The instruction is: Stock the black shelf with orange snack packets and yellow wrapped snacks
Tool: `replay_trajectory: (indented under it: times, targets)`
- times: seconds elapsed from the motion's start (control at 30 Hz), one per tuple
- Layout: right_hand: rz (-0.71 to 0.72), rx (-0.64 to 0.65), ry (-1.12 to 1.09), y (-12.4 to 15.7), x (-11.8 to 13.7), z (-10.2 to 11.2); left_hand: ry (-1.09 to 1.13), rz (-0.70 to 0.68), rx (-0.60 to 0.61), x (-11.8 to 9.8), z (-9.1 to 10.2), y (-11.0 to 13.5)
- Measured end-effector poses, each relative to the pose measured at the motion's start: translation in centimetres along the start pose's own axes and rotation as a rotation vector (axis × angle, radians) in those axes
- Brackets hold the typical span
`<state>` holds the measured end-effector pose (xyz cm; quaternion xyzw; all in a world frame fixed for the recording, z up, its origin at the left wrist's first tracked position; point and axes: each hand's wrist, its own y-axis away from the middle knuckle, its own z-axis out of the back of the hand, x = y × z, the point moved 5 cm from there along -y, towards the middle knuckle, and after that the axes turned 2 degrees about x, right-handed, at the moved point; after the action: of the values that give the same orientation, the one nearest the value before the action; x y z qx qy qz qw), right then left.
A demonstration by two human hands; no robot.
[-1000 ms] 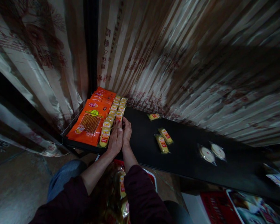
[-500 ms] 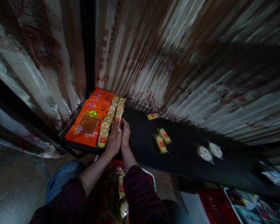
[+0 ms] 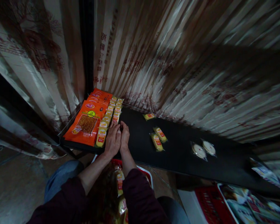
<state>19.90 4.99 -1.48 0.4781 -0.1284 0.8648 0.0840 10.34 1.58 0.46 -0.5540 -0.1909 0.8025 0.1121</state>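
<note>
My left hand [image 3: 112,140] and my right hand [image 3: 124,136] lie side by side on the black shelf [image 3: 182,155], at the near end of two rows of small yellow snack packs [image 3: 108,119]. The left hand's fingers are stretched flat over the near packs. The right hand's fingers curl against the end of the right row; what they hold, if anything, is hidden. Orange snack bags [image 3: 87,123] are stacked just left of the rows.
Loose yellow packs [image 3: 158,139] and one more yellow pack [image 3: 148,116] lie further right, then two round white cakes [image 3: 203,149]. A bag of yellow packs [image 3: 118,189] rests on my lap over a red basket [image 3: 144,174]. More goods sit low right [image 3: 242,205]. Patterned curtains hang behind.
Both hands have slid slightly toward me along the rows, staying together. The camera has shifted a little, nothing else on the shelf has moved.
</note>
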Motion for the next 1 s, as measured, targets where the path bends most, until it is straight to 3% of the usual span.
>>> replay_trajectory:
  times: [0.13, 0.33, 0.6, 0.8, 1.0]
  targets:
    - [0.031, -0.010, -0.004, 0.8, -0.3, 0.8, -0.043, -0.062, 0.013, -0.7, 0.0, 0.4]
    - [0.077, -0.027, -0.038, 3.1, -0.5, 2.0, -0.097, -0.110, 0.128, -1.4, -0.3, 1.8]
    - [0.179, 0.029, -0.042, 8.1, 0.2, 3.3, -0.140, -0.173, 0.133, -3.0, 0.9, 6.6]
    - [0.221, 0.060, 0.001, 11.5, 0.8, 4.0, -0.145, -0.233, 0.183, -3.1, 1.5, 9.8]
    - [0.177, 0.119, 0.089, 13.6, 0.7, 3.9, -0.169, -0.156, 0.294, -2.5, 1.9, 11.9]
